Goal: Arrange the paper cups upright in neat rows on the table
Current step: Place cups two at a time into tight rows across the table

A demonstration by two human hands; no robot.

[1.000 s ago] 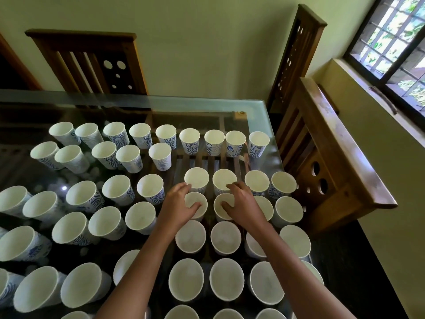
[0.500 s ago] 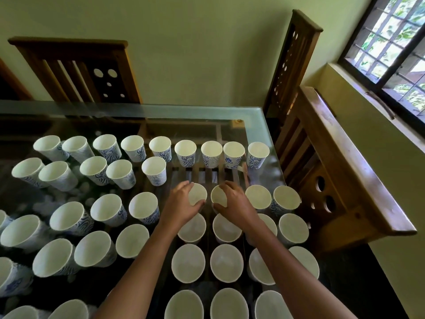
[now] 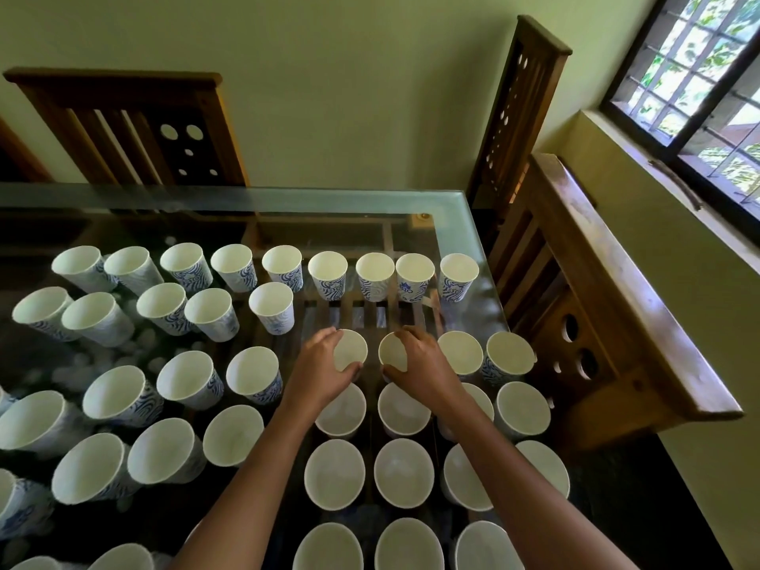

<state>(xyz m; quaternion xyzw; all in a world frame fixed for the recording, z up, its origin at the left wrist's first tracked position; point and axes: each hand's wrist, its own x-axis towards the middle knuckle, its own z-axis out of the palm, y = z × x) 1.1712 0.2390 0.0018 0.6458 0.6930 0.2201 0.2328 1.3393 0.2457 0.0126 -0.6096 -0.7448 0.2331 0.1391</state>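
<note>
Together both forearms reach from the near edge out over the glass table [image 3: 452,226]. The left hand [image 3: 318,374] curls fingers and thumb round the rim of one paper cup [image 3: 351,349]. The right hand [image 3: 425,366] grips a second cup [image 3: 390,352], just to the right of the first, in the same way. Both cups stand upright, mouths up and long axes vertical. They are nearer than the far row [image 3: 372,275] and left of two more upright cups [image 3: 460,351].

Bare forearms [image 3: 255,466], bare left hand [image 3: 318,374], right hand [image 3: 425,370]
</note>
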